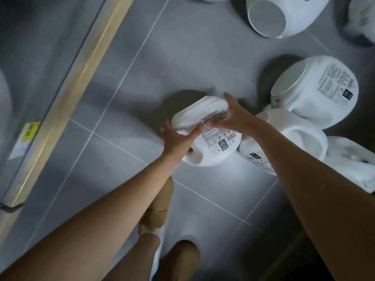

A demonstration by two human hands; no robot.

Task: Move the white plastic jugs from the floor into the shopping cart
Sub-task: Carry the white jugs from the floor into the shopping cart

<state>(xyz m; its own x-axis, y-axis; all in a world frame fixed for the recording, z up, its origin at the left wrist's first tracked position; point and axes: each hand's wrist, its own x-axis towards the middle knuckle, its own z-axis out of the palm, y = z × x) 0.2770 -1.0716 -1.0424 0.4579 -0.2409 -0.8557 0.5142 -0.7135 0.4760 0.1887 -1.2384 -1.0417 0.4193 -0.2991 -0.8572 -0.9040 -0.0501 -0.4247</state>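
Observation:
A white plastic jug [211,147] with a printed label lies on its side on the grey tiled floor, at the middle of the view. My left hand [178,136] grips its left side, thumb over the top. My right hand [231,116] holds its upper right edge, fingers spread over the label. Several more white jugs lie to the right: one [284,138] right behind my right forearm, one [316,92] with its base toward me, one [284,15] at the top. No shopping cart is in view.
A shelf edge with a wooden strip [67,94] and a yellow price tag [29,131] runs diagonally on the left. My feet in tan shoes [158,207] stand just below the jug. More jugs [353,163] crowd the right edge.

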